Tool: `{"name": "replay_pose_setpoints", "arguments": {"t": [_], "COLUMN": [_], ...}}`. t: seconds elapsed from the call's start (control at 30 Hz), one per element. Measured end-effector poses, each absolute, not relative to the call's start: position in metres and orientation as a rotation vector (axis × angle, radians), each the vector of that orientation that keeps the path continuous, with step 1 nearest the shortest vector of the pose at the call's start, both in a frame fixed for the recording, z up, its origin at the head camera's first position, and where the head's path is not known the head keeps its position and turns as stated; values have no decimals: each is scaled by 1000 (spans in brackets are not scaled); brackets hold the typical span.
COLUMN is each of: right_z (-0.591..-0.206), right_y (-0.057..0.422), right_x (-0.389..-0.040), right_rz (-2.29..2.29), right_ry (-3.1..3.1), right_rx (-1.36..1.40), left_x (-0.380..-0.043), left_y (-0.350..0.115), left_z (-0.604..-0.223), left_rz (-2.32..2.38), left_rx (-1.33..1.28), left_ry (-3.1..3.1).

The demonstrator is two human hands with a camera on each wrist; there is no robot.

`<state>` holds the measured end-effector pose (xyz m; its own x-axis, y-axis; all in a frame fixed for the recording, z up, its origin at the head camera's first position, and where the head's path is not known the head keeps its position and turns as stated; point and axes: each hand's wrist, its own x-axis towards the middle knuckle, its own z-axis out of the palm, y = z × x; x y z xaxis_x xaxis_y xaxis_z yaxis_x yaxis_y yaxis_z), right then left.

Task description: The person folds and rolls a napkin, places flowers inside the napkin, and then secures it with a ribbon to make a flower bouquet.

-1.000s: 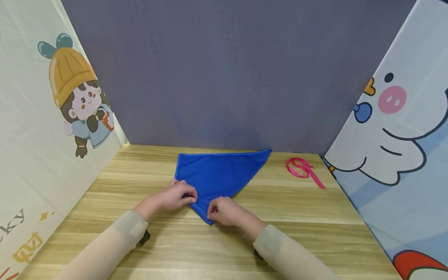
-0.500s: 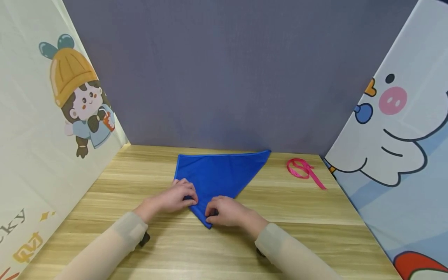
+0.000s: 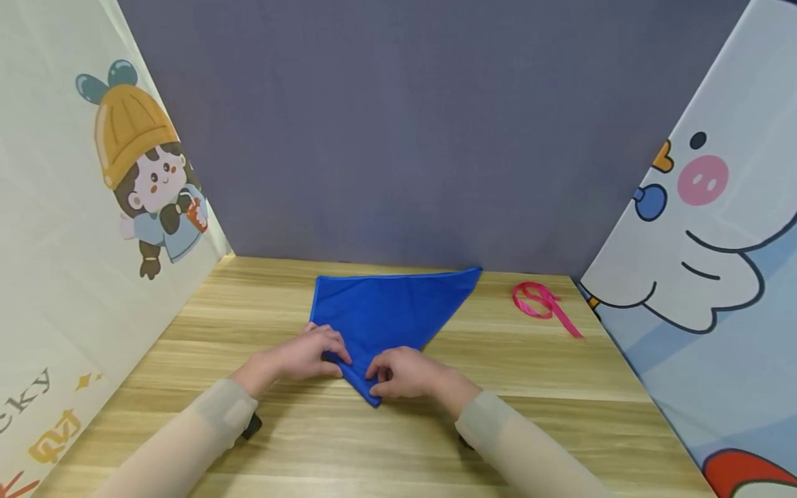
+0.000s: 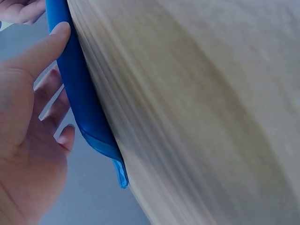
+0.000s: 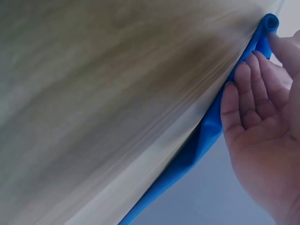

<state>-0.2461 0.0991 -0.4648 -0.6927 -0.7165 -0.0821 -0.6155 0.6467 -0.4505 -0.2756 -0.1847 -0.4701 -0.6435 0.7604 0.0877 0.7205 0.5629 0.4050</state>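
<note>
A blue cloth (image 3: pixel 389 308) lies flat on the wooden table, its near-left edge turned into a narrow roll (image 4: pixel 86 103). My left hand (image 3: pixel 306 354) is at the left part of this roll, thumb against its near side and fingers bent over the far side. At the near corner my right hand (image 3: pixel 407 373) holds the rolled end between thumb and fingers. The right wrist view shows the spiral end of the roll (image 5: pixel 270 22) by the thumb, with the other fingers along the cloth. Part of the roll is hidden under both hands.
A pink ribbon (image 3: pixel 538 302), loosely looped with a straight tail, lies at the back right of the table (image 3: pixel 398 456). A grey panel (image 3: pixel 398 131) stands behind the table, and printed cartoon panels stand at the left and right.
The left thumb has drawn back from the fingertips, widening the gap between them. The near corner of the cloth sits slightly nearer, and the right hand has shifted only a little.
</note>
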Motion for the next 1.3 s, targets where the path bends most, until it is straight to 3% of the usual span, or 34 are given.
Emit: {"name": "replay_pose_setpoints", "arguments": {"t": [0.8, 1.3], "right_z": [-463, -464], "right_y": [103, 90], "right_x": [-241, -211], "right_rz": [-541, -246], "right_ry": [2526, 2786], "right_rx": [-1015, -1190], "left_x": [-277, -275], "left_y": [-187, -184], "left_z": [-473, -473], "left_rz": [716, 689], "left_rx": [1276, 1360], "left_ry": [2625, 2598]}}
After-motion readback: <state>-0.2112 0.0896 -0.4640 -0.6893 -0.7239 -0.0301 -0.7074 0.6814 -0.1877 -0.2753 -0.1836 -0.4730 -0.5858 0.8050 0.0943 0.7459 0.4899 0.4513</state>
